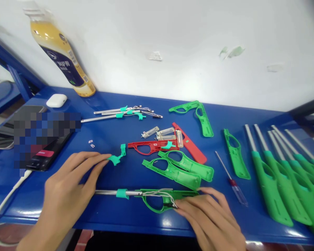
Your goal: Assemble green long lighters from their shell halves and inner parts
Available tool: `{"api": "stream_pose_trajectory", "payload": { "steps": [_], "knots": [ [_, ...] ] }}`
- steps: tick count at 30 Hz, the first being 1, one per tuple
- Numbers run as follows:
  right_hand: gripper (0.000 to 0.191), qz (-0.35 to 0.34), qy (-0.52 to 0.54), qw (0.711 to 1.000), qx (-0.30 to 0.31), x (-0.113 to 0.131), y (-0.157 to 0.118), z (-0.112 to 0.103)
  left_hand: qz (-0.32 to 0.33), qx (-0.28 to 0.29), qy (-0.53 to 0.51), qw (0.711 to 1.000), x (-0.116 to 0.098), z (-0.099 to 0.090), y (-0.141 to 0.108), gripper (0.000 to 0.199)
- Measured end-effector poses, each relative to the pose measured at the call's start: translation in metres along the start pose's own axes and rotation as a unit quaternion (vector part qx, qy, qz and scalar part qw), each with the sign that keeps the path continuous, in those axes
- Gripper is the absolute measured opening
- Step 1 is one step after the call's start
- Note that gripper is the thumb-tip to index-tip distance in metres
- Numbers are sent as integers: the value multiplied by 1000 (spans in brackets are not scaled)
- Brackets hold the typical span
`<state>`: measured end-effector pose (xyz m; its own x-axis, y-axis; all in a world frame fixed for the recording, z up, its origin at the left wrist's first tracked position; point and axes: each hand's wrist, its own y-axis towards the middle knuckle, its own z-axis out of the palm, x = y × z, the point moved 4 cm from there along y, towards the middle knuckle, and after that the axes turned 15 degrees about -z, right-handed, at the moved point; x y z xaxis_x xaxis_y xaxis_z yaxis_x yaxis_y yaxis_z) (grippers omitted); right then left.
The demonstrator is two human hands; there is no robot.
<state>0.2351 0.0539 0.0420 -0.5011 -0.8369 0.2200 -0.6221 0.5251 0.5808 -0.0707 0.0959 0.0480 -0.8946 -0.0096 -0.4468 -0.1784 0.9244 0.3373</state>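
Note:
My left hand [70, 181] pinches a small teal plastic trigger piece [116, 160] between thumb and fingertips, above the table. My right hand [211, 216] is closed around the end of a green lighter half-shell [153, 205] near the front edge, with fingertips at the black igniter part [170, 205]. White wires run from that part to a metal lighter tube [107, 192] with a teal collar [122, 193], lying across the shell. The shell's right end is hidden by my fingers. Just behind lie two more green half-shells [172, 173].
Beyond are red half-shells [191, 146], clear fuel tanks [166, 131], wired tubes [110, 116] and green shells [205, 122]. A screwdriver [237, 191] and finished-looking green lighters [274, 191] lie right. A bottle [65, 59], white earphone case [57, 100] and cabled phone [52, 153] stand or lie left.

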Motion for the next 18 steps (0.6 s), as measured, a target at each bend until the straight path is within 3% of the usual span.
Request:
{"api": "stream_pose_trajectory", "payload": {
  "steps": [4,10,13,16,18],
  "knots": [
    [25,14,-1,999,-36,-1,-1,-1,-61,-10,-12,998,-6,-15,-20,17],
    [23,22,13,999,-36,-1,1,5,-58,19,-37,997,-9,-8,-38,18],
    [17,31,15,998,-53,-2,5,5,-1,29,-63,998,-17,-8,-41,20],
    [18,16,15,999,-33,-3,6,6,68,45,-83,993,-26,-8,-42,25],
    [19,4,14,1000,-15,-4,3,8,78,52,-75,993,-26,-6,-40,23]
  ]
}}
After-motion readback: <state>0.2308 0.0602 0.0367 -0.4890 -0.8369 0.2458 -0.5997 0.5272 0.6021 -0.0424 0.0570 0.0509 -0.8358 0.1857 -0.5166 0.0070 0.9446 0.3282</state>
